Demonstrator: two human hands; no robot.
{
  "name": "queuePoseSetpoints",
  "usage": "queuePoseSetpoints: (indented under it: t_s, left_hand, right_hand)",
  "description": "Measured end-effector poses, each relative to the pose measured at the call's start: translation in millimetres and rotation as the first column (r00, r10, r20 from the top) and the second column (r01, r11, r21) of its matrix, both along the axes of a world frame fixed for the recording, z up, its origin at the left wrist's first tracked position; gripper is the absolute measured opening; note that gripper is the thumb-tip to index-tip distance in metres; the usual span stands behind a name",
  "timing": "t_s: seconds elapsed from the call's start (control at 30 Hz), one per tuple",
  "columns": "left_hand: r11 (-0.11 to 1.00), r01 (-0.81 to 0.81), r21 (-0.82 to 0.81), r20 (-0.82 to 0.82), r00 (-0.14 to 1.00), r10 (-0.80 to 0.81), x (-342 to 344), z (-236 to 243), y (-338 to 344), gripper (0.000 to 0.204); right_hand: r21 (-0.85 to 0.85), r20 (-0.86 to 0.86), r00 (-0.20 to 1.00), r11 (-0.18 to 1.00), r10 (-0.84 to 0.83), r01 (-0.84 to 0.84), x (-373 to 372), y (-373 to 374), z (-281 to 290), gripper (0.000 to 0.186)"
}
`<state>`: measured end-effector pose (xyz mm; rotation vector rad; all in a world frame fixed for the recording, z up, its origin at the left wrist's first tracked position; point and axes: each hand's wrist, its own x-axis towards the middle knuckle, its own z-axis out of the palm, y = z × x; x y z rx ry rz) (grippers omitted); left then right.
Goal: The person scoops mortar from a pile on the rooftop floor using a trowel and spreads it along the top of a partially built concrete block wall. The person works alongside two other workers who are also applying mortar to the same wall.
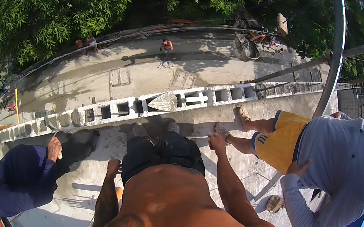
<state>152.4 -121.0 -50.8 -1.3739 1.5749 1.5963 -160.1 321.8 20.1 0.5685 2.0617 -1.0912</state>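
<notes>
Looking down from the head camera: the left hand (113,167) hangs loosely curled, holding nothing; the right hand (217,142) is likewise empty, fingers partly folded. Nearest them, a trowel (163,102) rests flat on a course of hollow concrete blocks (115,108) just ahead, apart from both hands. Its blade carries grey mortar, so I judge it rigid, moderately light, front-heavy and gritty; take it by the handle, which is not clearly visible. One co-worker (22,178) crouches at left, another (337,163) bends at right.
</notes>
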Motion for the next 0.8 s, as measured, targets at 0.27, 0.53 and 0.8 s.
queuePoseSetpoints:
  t_s: [0.27,0.53,0.8]
  left_hand:
    - [0.998,-0.064,0.022,-0.012,0.998,0.064,-15.6,16.4,-7.7,0.028]
    - [0.999,-0.031,-0.027,0.003,1.000,0.031,-21.2,22.5,2.8,0.035]
    - [0.998,-0.063,-0.002,-0.043,0.997,0.063,-10.3,7.8,1.5,0.028]
  right_hand:
    - [-0.005,0.089,0.995,0.999,-0.044,0.045,18.3,10.7,-9.7,0.022]
    - [0.002,0.079,0.997,1.000,-0.011,0.011,12.0,7.7,-10.1,0.026]
    - [0.070,0.062,0.996,0.995,0.064,-0.069,-4.7,7.5,-9.5,0.026]
